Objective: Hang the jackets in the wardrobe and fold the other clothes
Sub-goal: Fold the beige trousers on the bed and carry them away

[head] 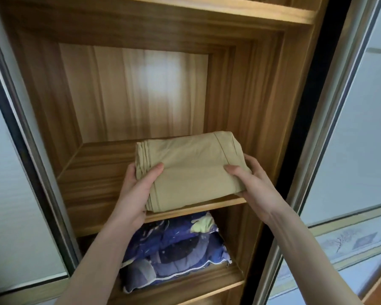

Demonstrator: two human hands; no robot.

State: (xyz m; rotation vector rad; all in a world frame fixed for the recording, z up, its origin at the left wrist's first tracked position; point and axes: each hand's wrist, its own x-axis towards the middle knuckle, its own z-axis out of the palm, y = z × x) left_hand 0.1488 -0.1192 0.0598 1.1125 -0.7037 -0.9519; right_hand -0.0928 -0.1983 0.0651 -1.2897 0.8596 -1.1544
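A folded tan garment [191,170] rests partly on the middle wooden shelf [92,179] of the open wardrobe, its near edge overhanging the shelf front. My left hand [136,190] grips its left side, thumb on top and fingers beneath. My right hand [253,183] holds its right side the same way. Both forearms reach up from the bottom of the view.
On the shelf below lies a folded blue patterned quilt [174,252]. Another wooden shelf [229,12] runs above. Sliding doors with frosted panels stand at the left [15,172] and the right [350,150], framing the narrow opening.
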